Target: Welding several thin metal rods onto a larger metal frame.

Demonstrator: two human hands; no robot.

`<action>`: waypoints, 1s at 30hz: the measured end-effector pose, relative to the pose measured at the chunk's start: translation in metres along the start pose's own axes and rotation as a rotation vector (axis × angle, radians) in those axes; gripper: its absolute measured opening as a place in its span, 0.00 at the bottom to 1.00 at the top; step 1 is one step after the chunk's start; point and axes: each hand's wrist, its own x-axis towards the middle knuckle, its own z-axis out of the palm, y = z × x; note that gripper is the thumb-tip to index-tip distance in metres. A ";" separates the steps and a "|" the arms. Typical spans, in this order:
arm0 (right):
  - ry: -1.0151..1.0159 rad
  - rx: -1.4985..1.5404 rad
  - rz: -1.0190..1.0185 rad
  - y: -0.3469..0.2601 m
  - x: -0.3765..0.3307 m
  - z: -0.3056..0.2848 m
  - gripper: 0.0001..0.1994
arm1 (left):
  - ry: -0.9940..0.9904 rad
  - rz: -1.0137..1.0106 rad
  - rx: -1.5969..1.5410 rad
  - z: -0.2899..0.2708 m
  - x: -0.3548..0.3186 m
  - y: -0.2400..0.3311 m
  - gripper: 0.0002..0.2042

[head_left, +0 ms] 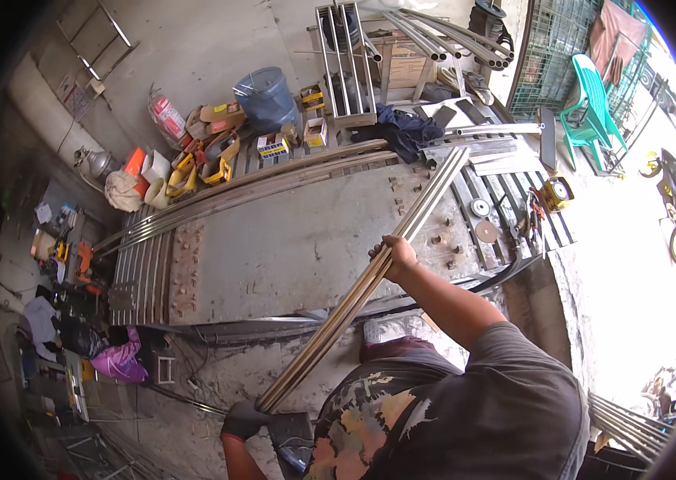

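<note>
A bundle of long, slim metal tubes (342, 312) slants across the front of a steel work table (290, 248), its far end over the table's right part. My right hand (396, 258) is closed around the bundle near its middle. Down at the near end, my left hand (245, 419), in a dark glove, is closed on the same tubes; its fingertips are partly hidden. The number of tubes is hard to make out.
More long tubes (258, 181) lie along the table's back edge. Behind them stand a blue bucket (264, 100), small boxes and a fire extinguisher (167, 114). Grinding discs (480, 208) lie on the right slats. A green chair (592, 112) stands far right; a person in purple (120, 358) is at left.
</note>
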 end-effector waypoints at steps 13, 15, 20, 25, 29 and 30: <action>0.213 0.302 -0.190 0.019 0.050 0.110 0.06 | 0.452 0.804 -1.016 -0.160 0.202 0.060 0.37; 0.221 0.298 -0.198 0.032 0.050 0.113 0.06 | -0.089 0.891 -1.648 -0.150 0.258 0.063 0.39; 0.087 0.302 -0.101 0.053 0.060 0.088 0.10 | -0.302 1.046 -2.307 -0.184 0.335 0.074 0.31; 0.011 0.105 -0.070 0.077 0.079 0.080 0.21 | -0.158 0.779 -2.350 -0.221 0.369 0.050 0.28; 0.055 0.105 -0.122 0.089 0.083 0.072 0.21 | 0.117 0.282 -2.362 -0.238 0.342 0.103 0.28; 0.063 0.104 -0.127 0.092 0.084 0.070 0.21 | 0.201 0.292 -2.289 -0.235 0.343 0.104 0.28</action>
